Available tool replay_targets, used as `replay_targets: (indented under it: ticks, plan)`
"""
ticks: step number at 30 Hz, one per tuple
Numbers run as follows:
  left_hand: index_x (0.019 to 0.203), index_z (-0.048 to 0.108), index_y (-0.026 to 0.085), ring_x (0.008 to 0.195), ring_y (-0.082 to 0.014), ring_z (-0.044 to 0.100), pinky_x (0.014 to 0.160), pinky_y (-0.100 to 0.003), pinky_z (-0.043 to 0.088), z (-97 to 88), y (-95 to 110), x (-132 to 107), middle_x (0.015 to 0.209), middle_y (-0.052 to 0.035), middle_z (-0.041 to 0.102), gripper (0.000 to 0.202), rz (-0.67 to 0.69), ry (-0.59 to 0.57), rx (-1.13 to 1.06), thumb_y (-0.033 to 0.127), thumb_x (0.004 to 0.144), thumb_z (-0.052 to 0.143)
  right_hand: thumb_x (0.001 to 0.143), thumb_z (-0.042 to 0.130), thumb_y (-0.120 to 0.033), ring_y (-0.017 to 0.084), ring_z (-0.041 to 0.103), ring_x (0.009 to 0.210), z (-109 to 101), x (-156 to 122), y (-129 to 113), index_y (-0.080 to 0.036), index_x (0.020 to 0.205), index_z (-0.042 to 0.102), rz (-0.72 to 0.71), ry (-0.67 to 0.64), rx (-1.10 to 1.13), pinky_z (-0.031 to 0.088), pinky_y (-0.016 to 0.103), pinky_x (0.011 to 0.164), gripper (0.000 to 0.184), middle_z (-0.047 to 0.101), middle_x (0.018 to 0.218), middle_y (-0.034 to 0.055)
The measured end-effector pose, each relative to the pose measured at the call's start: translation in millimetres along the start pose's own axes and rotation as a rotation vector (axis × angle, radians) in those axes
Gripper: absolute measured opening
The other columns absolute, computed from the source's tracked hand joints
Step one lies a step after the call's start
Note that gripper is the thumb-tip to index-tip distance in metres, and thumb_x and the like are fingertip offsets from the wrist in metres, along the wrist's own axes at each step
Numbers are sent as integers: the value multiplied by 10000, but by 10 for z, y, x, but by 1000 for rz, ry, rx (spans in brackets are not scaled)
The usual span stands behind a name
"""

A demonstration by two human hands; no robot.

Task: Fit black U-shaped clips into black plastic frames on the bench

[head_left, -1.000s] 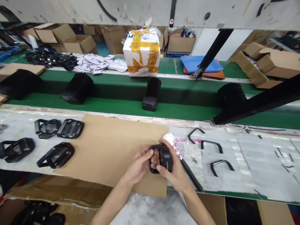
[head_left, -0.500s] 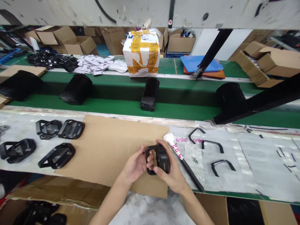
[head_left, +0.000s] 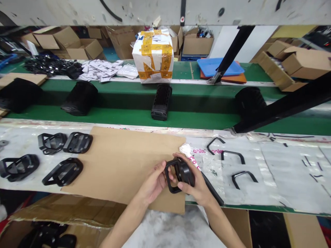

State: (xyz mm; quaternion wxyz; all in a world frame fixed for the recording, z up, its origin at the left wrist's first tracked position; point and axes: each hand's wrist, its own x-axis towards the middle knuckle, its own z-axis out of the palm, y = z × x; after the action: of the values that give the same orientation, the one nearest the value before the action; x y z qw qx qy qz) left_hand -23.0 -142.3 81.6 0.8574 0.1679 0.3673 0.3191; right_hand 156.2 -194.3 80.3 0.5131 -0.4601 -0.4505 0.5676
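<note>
A black plastic housing with a looped handle (head_left: 186,174) is between my hands, held above the cardboard sheet (head_left: 126,155). My right hand (head_left: 198,184) is closed around its solid side, thumb on the near edge. My left hand (head_left: 156,181) grips the handle loop on the left, with fingertips reaching through the opening. Just behind my right hand lies a tool with a black handle (head_left: 213,189) and a white, plastic-wrapped end (head_left: 185,148); my hand hides part of it.
Similar black handled housings (head_left: 63,171) lie at left. Three bent black strips (head_left: 244,176) rest on the plastic-covered bench at right. Black cylindrical units (head_left: 161,103) stand along the green conveyor (head_left: 124,115). A taped white box (head_left: 153,57) sits behind, and a slanted black post (head_left: 281,106) crosses the right side.
Both hands have shifted slightly right with the black housing. The housing has turned a little, so its handle loop faces me more. The view has tilted slightly.
</note>
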Motion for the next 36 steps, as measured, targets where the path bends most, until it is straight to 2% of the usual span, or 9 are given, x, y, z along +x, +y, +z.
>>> replay_targets:
  ticks: [5,13,20,23,26,29,31,33,36]
  plan:
    - [1032,773,137,809,-145,636,713,-240,449,-40,-146,-32,943,-97,754,484,79,-81,98,575,852,873,908,797,-551,375,563,1465,-76,83,36,-312,1555,526,-143,260,47,444,560,1226,741,587,1591,107]
    - [789,698,135,419,29,262,507,-199,276,-2,-218,-52,791,25,674,429,75,-106,-162,496,810,929,917,788,-523,373,672,1339,157,169,126,-307,1635,429,-147,234,142,556,538,1106,832,522,1649,143]
    - [806,688,138,391,43,213,510,-199,323,-37,-134,-152,798,32,674,423,58,-84,-100,501,834,903,885,760,-675,389,617,1412,133,219,53,-252,1655,399,-140,176,34,510,560,1160,950,538,1636,167]
    - [869,729,151,460,-9,369,541,-212,370,-123,-100,-137,861,-7,684,465,107,-82,84,601,857,847,911,771,-561,374,572,1462,109,248,-60,-257,1589,485,-229,173,-150,459,556,1223,796,569,1603,144]
    - [1040,767,181,816,-178,643,771,-277,508,-215,-15,-61,1047,-91,743,402,286,-72,450,548,887,824,880,789,-348,371,469,1547,155,268,-115,-290,1590,477,-370,198,-439,371,582,1291,778,514,1632,130]
    - [1028,787,216,1023,-287,648,951,-353,491,-288,137,124,1090,-107,759,225,465,-31,867,359,862,833,821,811,-274,399,373,1599,247,273,-91,-328,1624,431,-386,172,-653,338,619,1305,890,364,1715,129]
    - [886,777,225,937,-294,639,922,-368,480,-345,270,321,963,-103,751,99,557,-12,1056,324,878,782,819,847,-323,413,303,1629,268,257,-56,-351,1664,370,-326,106,-715,330,629,1307,971,253,1765,118]
    - [820,745,223,875,-286,617,928,-394,469,-424,410,548,881,-105,724,189,656,48,1227,343,950,679,857,844,-398,407,243,1652,207,212,-10,-366,1691,321,-255,75,-741,327,623,1308,985,188,1788,106]
    - [894,739,195,976,-312,620,993,-460,469,-566,576,846,969,-138,717,270,783,194,1525,331,1020,543,973,712,-406,365,412,1556,-49,75,115,-324,1579,494,-195,257,-793,406,602,1251,649,398,1654,137]
